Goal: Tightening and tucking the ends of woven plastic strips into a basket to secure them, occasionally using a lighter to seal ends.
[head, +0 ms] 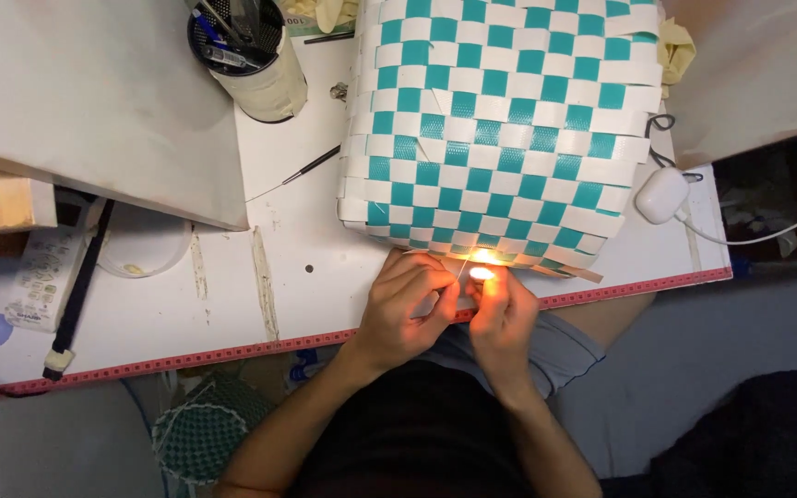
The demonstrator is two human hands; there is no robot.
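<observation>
A large woven basket (500, 120) of teal and white plastic strips stands on the white table (306, 277). At its near bottom edge a small flame (481, 272) burns, lighting the weave orange. My right hand (502, 318) is closed around what looks like a lighter, mostly hidden, with the flame at its top. My left hand (408, 309) pinches a thin strip end right beside the flame, touching the right hand. A loose strip end (576, 273) sticks out to the right along the basket's lower edge.
A pot of pens and tools (251, 55) stands at the back left. A thin needle tool (302, 171) lies left of the basket. A white charger with cable (661, 194) sits at the right. A small teal woven basket (205, 429) is below the table's red edge.
</observation>
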